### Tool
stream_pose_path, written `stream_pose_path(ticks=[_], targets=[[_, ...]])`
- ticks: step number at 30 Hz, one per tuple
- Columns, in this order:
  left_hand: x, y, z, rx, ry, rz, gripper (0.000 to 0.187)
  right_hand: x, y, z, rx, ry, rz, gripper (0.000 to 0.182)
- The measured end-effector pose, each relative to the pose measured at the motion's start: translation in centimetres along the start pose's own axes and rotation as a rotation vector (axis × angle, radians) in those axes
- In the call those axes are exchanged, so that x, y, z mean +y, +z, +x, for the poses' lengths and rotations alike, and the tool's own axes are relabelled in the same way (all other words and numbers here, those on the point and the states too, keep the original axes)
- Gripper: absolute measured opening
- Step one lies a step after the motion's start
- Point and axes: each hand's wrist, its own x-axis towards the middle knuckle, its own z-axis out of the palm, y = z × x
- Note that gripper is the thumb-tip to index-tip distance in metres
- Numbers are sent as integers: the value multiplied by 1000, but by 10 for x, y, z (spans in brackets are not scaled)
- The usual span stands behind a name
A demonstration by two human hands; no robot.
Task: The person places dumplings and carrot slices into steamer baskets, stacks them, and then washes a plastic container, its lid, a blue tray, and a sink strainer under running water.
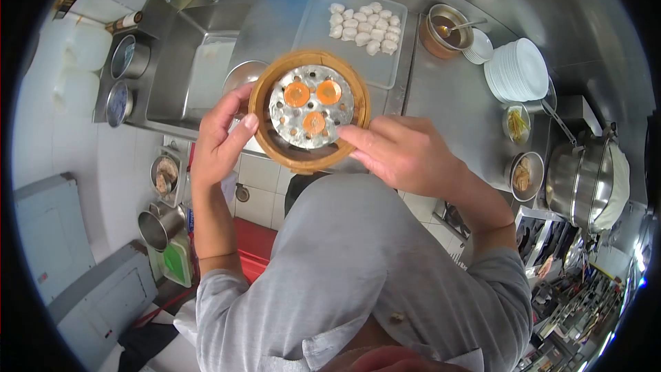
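A round bamboo steamer (297, 62) is held up in front of me over the counter's edge. Inside it lies a perforated metal disc (300, 116) with three orange slices, one of them (297, 94) at the upper left. My left hand (224, 131) grips the steamer's left rim, thumb on top. My right hand (406, 151) is at the lower right rim, its fingertips closed together at the disc's edge. Beyond the steamer, several pale dumplings (365, 26) lie on a translucent tray (313, 21).
A sink (175, 62) is at the left. At the right are a pot of brown sauce (446, 31), stacked white plates (518, 70), a bowl of food (526, 176) and a large steel pot (571, 179). A round metal bowl (242, 74) sits behind my left hand.
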Motion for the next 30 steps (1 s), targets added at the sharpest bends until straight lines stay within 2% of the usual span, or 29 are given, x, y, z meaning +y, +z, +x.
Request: stream_pose_path(ticks=[3, 5, 6, 8, 11, 14, 17, 20, 23, 30], targets=[[-12, -19, 18, -55, 25, -13, 55, 19, 4, -8, 108, 130, 262, 35], [-20, -32, 30, -65, 79, -2, 62, 46, 12, -26, 306, 398, 290, 30], [-12, -32, 31, 16, 171, 134, 91, 49, 17, -36, 311, 438, 325, 28], [34, -14, 28, 30, 335, 371, 118, 45, 30, -52, 321, 520, 401, 24], [46, 1, 38, -175, 448, 621, 135, -11, 36, -41, 267, 500, 574, 21], [22, 6, 49, -282, 422, 411, 137, -33, 53, -35, 231, 623, 543, 19], [28, 1, 45, -302, 413, 501, 138, -47, 74, -32, 328, 683, 599, 17], [24, 3, 44, -295, 454, 450, 135, -53, 97, -31, 468, 743, 507, 12], [21, 3, 44, -293, 502, 461, 135, -59, 105, -29, 541, 716, 433, 7], [18, 1, 43, -307, 570, 518, 133, -69, 127, -39, 702, 618, 366, 9]])
